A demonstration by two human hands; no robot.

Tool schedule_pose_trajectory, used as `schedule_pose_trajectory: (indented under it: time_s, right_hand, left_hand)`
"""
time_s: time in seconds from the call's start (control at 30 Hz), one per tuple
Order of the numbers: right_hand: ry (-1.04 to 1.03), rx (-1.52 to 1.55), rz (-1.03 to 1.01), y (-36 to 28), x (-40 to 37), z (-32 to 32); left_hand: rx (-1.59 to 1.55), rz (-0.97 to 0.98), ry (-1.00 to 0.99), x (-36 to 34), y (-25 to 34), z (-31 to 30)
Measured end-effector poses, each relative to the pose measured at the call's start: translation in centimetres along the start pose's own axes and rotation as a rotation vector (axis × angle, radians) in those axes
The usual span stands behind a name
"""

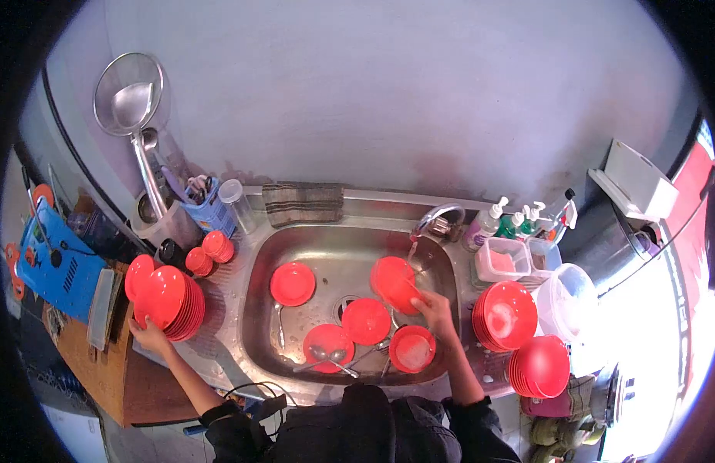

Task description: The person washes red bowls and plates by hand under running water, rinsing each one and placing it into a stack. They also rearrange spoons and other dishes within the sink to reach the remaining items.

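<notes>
1. Pale wall [373, 100] is rising behind a steel counter [226, 332], where a wide sink [319, 251] is taking up the middle.
2. To the left, a wooden surface [145, 382] is adjoining the counter, with a blue object [60, 266] lying near it.
3. A long-handled strainer [128, 92] is leaning upright out of a container at the counter's left, while a striped cloth [302, 204] is lying along the sink's back edge.
4. Stacked red dishes [161, 297] are standing on the left side of the counter. The left hand [149, 336] is touching their near edge; whether its fingers are gripping or only resting there, I cannot tell.
5. Two stacks of red bowls [508, 316] are sitting on the right side, with a clear tub [569, 301] standing just beside them.
6. Over the sink's right part, the right hand [435, 312] is grasping a red dish [394, 282] by its near right edge. The dish is being held tilted, below the curved faucet [442, 212].
7. Four other red pieces [293, 284] are lying apart from the hands in the sink: one at the left, one near the middle and two nearer the person.
8. Pump bottles [487, 225] are standing right of the faucet, behind a small container [502, 260] that is holding something pink.
9. Small red cups [218, 245] are resting behind the left stack.
10. Metal spoons [334, 356] are lying across one red piece in the sink.
</notes>
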State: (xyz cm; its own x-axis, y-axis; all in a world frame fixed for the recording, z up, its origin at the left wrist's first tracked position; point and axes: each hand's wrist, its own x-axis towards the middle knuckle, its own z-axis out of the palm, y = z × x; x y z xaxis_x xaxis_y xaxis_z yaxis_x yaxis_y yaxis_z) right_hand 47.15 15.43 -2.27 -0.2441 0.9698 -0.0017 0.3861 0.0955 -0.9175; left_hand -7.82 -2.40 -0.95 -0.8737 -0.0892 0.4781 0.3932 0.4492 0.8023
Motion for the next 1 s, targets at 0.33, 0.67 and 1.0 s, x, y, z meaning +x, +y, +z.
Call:
schedule_pose_trajectory:
  time_s: [0.33, 0.67, 1.0]
  right_hand:
    - [0.285, 1.519, 0.222, 4.8, 6.1, 2.1]
    - [0.333, 1.735, 0.329, 6.2, 6.1, 1.9]
    - [0.266, 1.573, 0.307, 6.7, 5.6, 0.4]
  left_hand:
    - [0.515, 0.463, 0.119, -7.7, 10.9, -0.4]
    - [-0.459, 0.712, -1.363, -26.4, 16.1, 12.2]
    - [-0.655, -0.255, -1.993, -40.2, 16.3, 15.8]
